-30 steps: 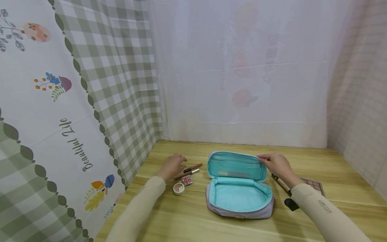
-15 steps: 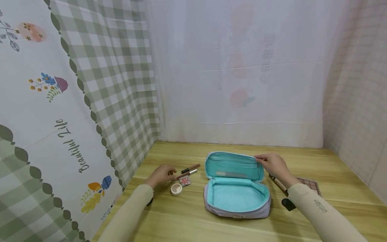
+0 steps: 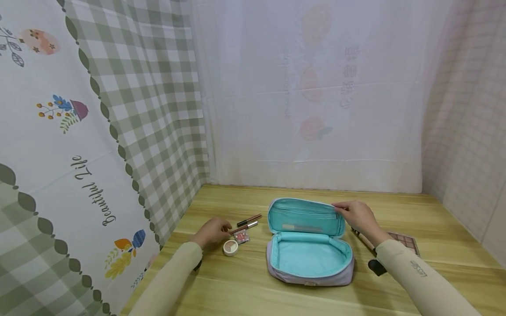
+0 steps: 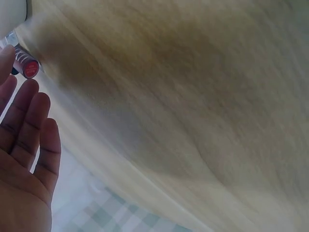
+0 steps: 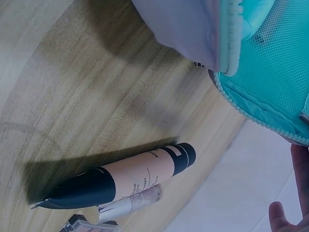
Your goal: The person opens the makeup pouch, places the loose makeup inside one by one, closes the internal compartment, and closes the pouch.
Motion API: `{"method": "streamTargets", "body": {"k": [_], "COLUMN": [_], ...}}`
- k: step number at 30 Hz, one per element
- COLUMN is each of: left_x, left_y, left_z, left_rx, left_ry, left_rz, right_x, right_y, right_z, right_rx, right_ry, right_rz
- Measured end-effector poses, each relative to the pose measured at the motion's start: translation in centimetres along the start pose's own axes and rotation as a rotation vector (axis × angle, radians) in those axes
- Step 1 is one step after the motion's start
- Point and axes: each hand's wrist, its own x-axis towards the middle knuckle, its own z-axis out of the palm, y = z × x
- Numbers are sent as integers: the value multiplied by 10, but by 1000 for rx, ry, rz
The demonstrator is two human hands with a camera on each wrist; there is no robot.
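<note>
When viewed from the head camera, find a lilac bag [image 3: 284, 276] lined in turquoise, lying unzipped on the wood-grain table [image 3: 237, 289], with its lid [image 3: 304, 216] raised at the back. Note the right hand [image 3: 360, 218] pinching the lid near its upper right corner, between thumb and fingers. Note the left hand [image 3: 212, 231] well apart from the bag, fingers loosely bent, just beside the slim silver-capped tube [image 3: 244, 228]; cannot tell whether touching it. Record near that hand a slim dark-ended tube [image 3: 249, 220], a small clear case [image 3: 241, 237] with red contents, and a round pale pot [image 3: 230, 247]. Record at the right a beige tube [image 3: 364, 240] with black ends, plus a palette [image 3: 408, 242] partly behind the right forearm.

From the left wrist camera, see the left palm with fingers spread and nearly straight, thumb at the frame's edge, and a red-ended tube [image 4: 30, 69] just by the fingertips. Cannot confirm contact.

From the right wrist camera, see only parts of fingers at the right edge, beside the lid's zipped rim. Find the beige tube alongside a small clear tube [image 5: 130, 203], and a dark-edged case [image 5: 89, 225], cut off by the frame.
</note>
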Motion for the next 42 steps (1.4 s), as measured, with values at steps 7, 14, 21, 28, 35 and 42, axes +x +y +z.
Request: {"method": "streamTargets", "body": {"k": [7, 14, 21, 28, 35, 42], "left_x": [3, 6, 6, 7, 5, 1], "left_y": [0, 3, 1, -2, 0, -5], "left_z": [5, 6, 9, 11, 7, 0], "left_rx": [65, 103, 116, 128, 69, 41], "left_ry": [-8, -3, 14, 37, 65, 108], "left_rz": [12, 12, 13, -14, -85, -38], "right_x": [0, -2, -1, -2, -1, 0], "right_y": [0, -2, 0, 2, 5, 3], "right_z": [1, -1, -2, -3, -4, -4], "right_rx": [3, 6, 6, 22, 14, 9], "right_ry": [10, 2, -8, -49, -41, -43], "right_rz": [-10, -4, -12, -11, -17, -21]}}
